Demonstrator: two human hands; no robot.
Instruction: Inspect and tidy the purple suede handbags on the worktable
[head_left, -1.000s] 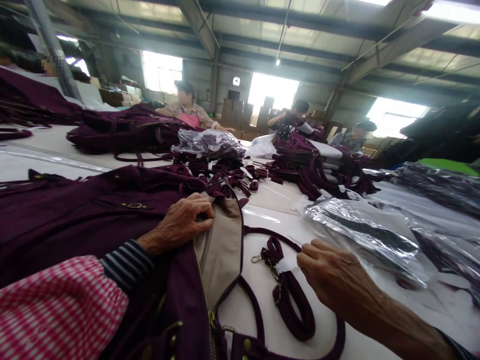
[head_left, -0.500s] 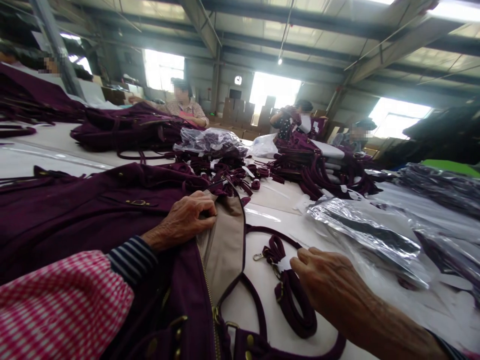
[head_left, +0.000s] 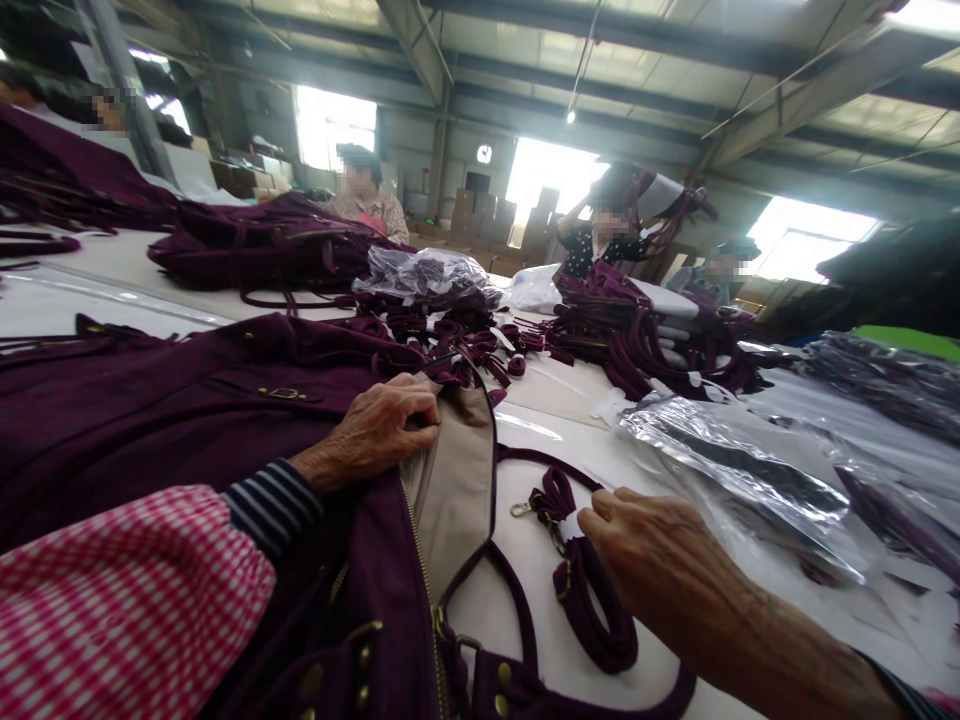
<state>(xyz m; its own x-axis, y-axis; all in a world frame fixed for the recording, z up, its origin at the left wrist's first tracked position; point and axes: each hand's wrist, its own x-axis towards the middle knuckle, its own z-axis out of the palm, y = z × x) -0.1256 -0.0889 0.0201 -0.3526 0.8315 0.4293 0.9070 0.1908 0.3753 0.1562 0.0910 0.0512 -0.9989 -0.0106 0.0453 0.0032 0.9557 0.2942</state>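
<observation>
A purple bag [head_left: 300, 430] with brass fittings lies across the left and front, its zip open on a beige lining [head_left: 459, 470]. My left hand [head_left: 386, 430] is closed on the edge of the bag's opening, fingers curled at the lining. On the right, my right hand [head_left: 637, 550] has its fingers bent over a coiled purple strap [head_left: 600, 620] with metal clips, beside a white tag. The bag's thin looped handle runs up to the fingertips of this hand; what they pinch is hidden.
Behind the bag lie small coiled straps [head_left: 480, 340] and a plastic-wrapped bundle [head_left: 427, 275]. Stacked purple bags [head_left: 645, 330] stand at the back, clear plastic bags [head_left: 750, 480] at the right. Across the table, one person [head_left: 600, 240] lifts a purple bag; another person [head_left: 367, 200] is further left.
The view has shifted slightly. My hands keep about the same places on the bag and by the strap. The person at the back has raised a purple bag higher.
</observation>
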